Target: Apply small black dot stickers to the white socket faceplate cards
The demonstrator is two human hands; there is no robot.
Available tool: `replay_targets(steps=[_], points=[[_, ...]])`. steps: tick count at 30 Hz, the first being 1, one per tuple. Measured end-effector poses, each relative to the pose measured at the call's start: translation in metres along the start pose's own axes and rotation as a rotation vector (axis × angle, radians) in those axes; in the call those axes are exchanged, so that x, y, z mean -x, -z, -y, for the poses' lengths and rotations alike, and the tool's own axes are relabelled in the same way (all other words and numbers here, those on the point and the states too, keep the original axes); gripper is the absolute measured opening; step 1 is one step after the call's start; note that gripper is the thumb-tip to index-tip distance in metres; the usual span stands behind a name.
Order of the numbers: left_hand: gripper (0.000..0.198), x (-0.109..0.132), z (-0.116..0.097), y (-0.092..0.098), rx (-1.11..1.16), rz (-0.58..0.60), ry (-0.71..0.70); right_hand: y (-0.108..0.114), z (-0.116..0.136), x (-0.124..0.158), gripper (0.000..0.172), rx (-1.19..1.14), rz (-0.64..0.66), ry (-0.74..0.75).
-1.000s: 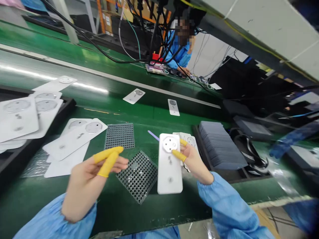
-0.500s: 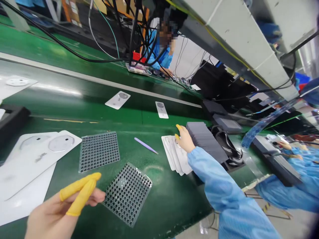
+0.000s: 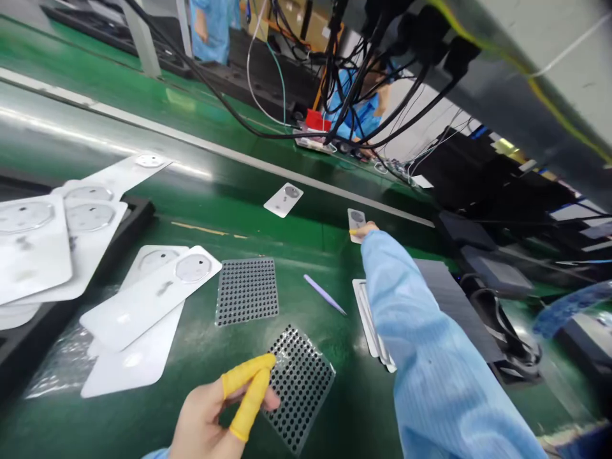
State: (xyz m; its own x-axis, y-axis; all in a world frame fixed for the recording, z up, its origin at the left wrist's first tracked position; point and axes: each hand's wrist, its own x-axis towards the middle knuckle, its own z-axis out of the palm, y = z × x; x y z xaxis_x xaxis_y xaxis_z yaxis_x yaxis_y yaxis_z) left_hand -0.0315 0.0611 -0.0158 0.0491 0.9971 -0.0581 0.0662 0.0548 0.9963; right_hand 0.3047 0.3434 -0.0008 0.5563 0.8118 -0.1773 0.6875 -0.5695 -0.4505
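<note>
My right hand (image 3: 367, 229) reaches far out, fingers closed on a thin white panel (image 3: 356, 218) shaped like a phone back, with a round grey patch. One yellow finger cot lies across its lower part; the thumb is hidden. My left hand (image 3: 229, 408), in yellow finger cots, pinches thumb and forefinger together over a clear sheet of black dots (image 3: 301, 389). Anything between those fingertips is too small to make out. Behind it lies a second dotted sheet (image 3: 247, 290). Purple tweezers (image 3: 325, 294) rest to its right. My right sleeve partly covers fanned white panels (image 3: 367, 319).
Another white panel (image 3: 284, 199) lies farther back. Larger white panels (image 3: 153, 299) overlap at left, beside a black tray (image 3: 115, 245) bearing more. A grey stack (image 3: 440, 280) stands right of my sleeve. Black cables (image 3: 268, 132) hang at the back, near a co-worker's blue sleeve (image 3: 344, 95).
My right hand has moved from the fanned panels out to the far white panel and closed on it. My left hand stays pinched by the dotted sheet. The view has swung left.
</note>
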Motion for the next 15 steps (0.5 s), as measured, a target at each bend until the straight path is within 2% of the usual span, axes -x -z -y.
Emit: replay_targets(steps=[3, 4, 6, 9, 10, 12, 13, 14, 15], points=[[0.016, 0.000, 0.001, 0.004, 0.014, -0.044, 0.057, 0.012, 0.003, 0.014, 0.032, -0.100, 0.042, 0.043], [0.019, 0.000, 0.002, 0.005, 0.054, -0.081, 0.070, 0.014, 0.005, 0.024, 0.031, -0.144, 0.061, 0.076], [0.040, -0.003, 0.004, 0.002, 0.160, -0.162, 0.054, 0.013, 0.011, 0.054, 0.028, -0.245, 0.126, 0.162], [0.079, -0.009, 0.003, -0.011, 0.309, -0.165, -0.010, -0.001, 0.009, 0.138, 0.026, -0.394, 0.301, 0.304], [0.088, -0.011, 0.002, -0.015, 0.366, -0.144, -0.015, -0.008, 0.004, 0.172, 0.026, -0.451, 0.415, 0.364], [0.099, -0.014, -0.002, -0.020, 0.475, -0.112, -0.009, -0.021, -0.013, 0.238, 0.033, -0.675, 0.791, 0.560], [0.102, -0.013, -0.004, -0.019, 0.510, -0.115, -0.005, -0.027, -0.025, 0.265, 0.035, -0.722, 0.891, 0.628], [0.104, -0.012, -0.005, -0.014, 0.517, -0.138, -0.007, -0.032, -0.037, 0.286, 0.035, -0.721, 0.893, 0.685], [0.105, -0.009, -0.006, -0.006, 0.488, -0.182, -0.018, -0.037, -0.050, 0.300, 0.038, -0.676, 0.836, 0.760]])
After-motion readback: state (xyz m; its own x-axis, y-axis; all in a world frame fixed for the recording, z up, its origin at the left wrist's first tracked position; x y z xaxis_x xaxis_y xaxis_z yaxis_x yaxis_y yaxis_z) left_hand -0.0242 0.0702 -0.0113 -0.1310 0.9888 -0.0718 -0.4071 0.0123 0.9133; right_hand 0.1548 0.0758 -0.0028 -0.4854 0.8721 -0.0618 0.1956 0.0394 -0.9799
